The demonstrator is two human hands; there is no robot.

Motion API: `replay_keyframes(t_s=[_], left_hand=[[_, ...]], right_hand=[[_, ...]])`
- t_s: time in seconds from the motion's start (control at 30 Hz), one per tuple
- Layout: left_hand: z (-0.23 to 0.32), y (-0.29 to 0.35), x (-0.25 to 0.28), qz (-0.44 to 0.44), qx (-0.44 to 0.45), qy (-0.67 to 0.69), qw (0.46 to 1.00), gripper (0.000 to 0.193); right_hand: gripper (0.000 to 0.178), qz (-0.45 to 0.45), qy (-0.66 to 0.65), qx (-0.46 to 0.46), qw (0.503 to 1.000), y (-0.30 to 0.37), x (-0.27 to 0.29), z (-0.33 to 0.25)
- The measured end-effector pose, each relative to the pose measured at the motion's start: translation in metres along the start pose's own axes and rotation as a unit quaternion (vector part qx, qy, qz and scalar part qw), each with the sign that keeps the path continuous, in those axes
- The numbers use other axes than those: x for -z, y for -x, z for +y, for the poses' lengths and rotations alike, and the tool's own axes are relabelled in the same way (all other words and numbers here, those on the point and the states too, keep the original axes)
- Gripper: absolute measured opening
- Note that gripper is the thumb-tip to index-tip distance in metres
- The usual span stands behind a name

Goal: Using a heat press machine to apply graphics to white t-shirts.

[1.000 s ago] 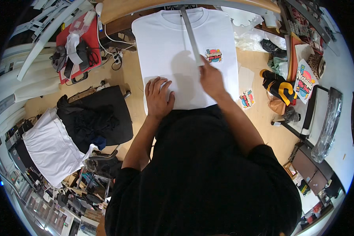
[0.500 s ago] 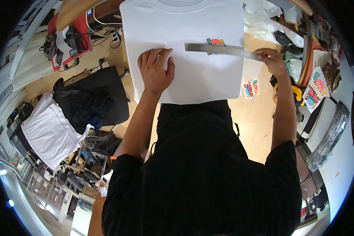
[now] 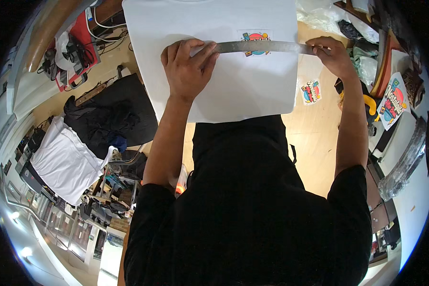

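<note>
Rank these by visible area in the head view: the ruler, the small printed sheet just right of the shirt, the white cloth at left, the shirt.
1. Shirt, by far
2. White cloth
3. Ruler
4. Small printed sheet

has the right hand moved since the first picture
Yes, rightward: the right hand was over the white shirt and is now past the shirt's right edge.
</note>
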State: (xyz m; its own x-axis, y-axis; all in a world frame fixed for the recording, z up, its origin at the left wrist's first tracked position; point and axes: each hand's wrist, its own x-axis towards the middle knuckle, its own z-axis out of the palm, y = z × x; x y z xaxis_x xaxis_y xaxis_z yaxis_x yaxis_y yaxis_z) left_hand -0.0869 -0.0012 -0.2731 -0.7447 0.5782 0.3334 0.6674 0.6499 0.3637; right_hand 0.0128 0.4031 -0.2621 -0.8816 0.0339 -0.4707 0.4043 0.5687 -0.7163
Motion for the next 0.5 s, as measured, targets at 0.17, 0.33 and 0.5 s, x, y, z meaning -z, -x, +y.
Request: replay_keyframes(t_s=[0.17,0.33,0.5], left_hand=[[-0.002,0.002,-0.002,0.007,-0.004,-0.005,1.0,0.023],[-0.003,0.004,-0.004,0.017,-0.002,-0.008,1.0,0.023],[-0.004,0.005,-0.007,0.007,-0.008,-0.018,1.0,0.023]], right_hand=[[0.041,0.242,0.287,0.244,0.894,0.004,-0.031,-0.054],[0.049,0.234,0.275,0.25,0.898,0.002,-0.087,-0.109],[0.059,0.181,0.347,0.192,0.9,0.003,-0.099,-0.11]])
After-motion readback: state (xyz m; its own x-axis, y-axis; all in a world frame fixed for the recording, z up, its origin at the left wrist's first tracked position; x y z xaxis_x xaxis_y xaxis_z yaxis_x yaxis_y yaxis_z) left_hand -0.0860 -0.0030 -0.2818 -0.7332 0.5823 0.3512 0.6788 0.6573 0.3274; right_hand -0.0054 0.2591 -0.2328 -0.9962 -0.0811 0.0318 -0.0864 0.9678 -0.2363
